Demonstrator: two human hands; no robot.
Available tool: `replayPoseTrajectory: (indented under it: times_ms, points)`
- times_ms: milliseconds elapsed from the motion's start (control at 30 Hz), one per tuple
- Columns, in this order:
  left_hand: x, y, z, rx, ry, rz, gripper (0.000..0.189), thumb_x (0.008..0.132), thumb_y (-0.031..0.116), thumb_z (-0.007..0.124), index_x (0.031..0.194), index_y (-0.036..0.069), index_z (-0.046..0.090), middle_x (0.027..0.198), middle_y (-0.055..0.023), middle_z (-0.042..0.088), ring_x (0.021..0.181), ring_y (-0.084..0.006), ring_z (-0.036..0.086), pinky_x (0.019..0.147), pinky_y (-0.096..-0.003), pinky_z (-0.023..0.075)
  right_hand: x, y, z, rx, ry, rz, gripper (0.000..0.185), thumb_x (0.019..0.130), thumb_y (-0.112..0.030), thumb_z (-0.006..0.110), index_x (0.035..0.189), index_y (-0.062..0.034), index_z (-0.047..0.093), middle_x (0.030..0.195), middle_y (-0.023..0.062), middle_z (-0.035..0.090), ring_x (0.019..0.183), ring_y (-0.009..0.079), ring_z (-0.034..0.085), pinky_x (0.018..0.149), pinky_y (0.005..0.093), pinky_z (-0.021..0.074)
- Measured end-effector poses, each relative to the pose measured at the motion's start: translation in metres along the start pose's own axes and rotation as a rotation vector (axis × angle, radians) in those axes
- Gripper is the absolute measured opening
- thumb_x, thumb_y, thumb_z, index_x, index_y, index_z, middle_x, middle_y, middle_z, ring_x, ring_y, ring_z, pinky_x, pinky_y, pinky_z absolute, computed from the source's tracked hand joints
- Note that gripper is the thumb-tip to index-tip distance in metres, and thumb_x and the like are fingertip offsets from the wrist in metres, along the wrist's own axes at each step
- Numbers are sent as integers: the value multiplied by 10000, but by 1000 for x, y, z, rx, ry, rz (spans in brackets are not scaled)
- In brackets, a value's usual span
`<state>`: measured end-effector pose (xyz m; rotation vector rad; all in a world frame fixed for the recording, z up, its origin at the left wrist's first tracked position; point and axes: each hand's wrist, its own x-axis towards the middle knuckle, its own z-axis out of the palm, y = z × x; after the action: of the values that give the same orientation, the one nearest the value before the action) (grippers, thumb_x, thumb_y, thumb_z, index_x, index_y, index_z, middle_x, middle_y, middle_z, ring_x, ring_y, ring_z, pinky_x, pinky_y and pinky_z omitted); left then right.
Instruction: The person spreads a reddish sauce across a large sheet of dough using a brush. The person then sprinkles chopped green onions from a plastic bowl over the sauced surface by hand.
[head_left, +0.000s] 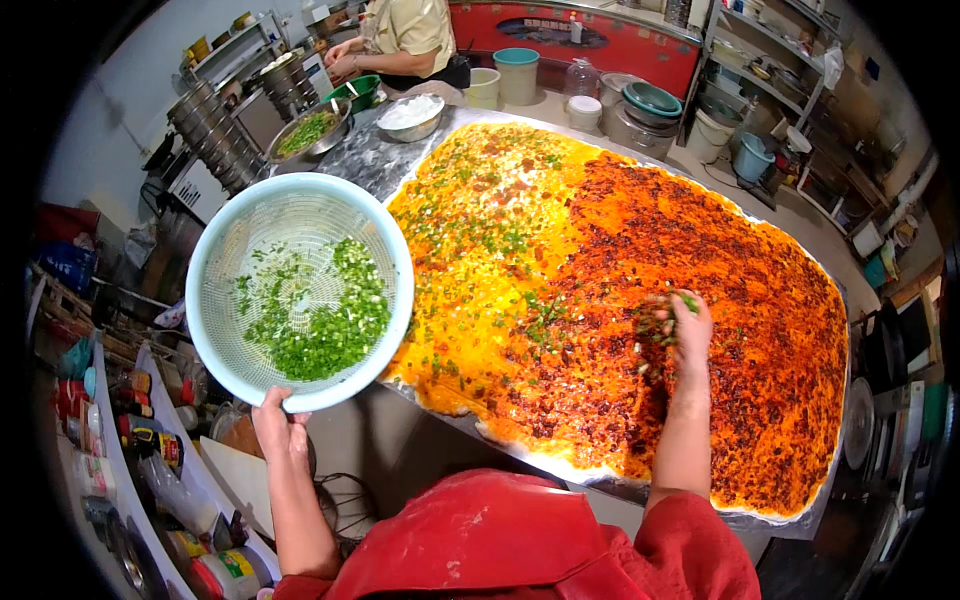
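Note:
My left hand (282, 426) grips the near rim of a pale blue plastic colander (300, 178), which is tilted towards me and holds chopped green onions (322, 341). My right hand (690, 326) is over the large sheet of dough (750, 337) with chopped green onion in its fingers; some pieces are blurred in the air beside it. The dough covers much of the table. Its left part is yellow with scattered green onion, while its right part is coated in orange-red sauce with dark bits. A little green onion lies near the middle.
A white bowl of white matter (411, 120) and a metal basin of chopped greens (307, 135) stand at the table's far left. Beyond them a person in a pale shirt (409, 30) works. Buckets (517, 79) stand behind the table; shelves with jars (150, 442) are at my left.

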<state>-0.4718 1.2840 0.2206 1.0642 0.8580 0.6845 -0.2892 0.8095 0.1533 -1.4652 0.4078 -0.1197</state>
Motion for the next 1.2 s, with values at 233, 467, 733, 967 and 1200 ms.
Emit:
replayPoseTrajectory:
  times_ms: [233, 467, 733, 967, 1200]
  points:
    - [8, 8, -49, -66, 81, -10, 273, 651, -42, 472, 917, -9, 419, 760, -92, 476, 533, -192, 503, 356, -293, 416, -2, 55, 138, -298, -607, 19, 200, 764, -178, 587, 906, -43, 545, 771, 71, 577, 625, 131, 542, 571, 266, 438]
    - [0, 14, -88, -106, 258, 33, 189, 656, -27, 476, 833, -18, 410, 687, -79, 459, 490, -182, 483, 338, -281, 373, -25, 72, 212, -590, -797, -35, 186, 695, -182, 619, 835, -69, 573, 827, 94, 588, 782, 194, 558, 711, 322, 435]
    - [8, 15, -100, -88, 185, 20, 162, 652, -39, 476, 805, -30, 422, 682, -79, 457, 498, -191, 490, 363, -293, 392, -68, 100, 212, -776, -933, -573, 160, 644, -147, 603, 784, -75, 577, 848, 145, 568, 850, 293, 531, 753, 355, 425]
    - [4, 12, -55, -111, 95, -25, 271, 644, -48, 480, 910, -40, 423, 765, -85, 469, 578, -204, 526, 419, -318, 457, -82, 77, 88, -1028, -878, -519, 148, 640, -132, 645, 768, -90, 585, 793, 123, 568, 812, 286, 538, 702, 368, 429]
    - [7, -4, -20, -9, -74, -90, 279, 644, -39, 481, 917, -28, 424, 774, -71, 469, 579, -177, 522, 383, -271, 412, -55, 54, -24, -1138, -245, 24, 112, 742, -116, 563, 751, -7, 586, 681, 138, 585, 592, 191, 568, 567, 340, 454]
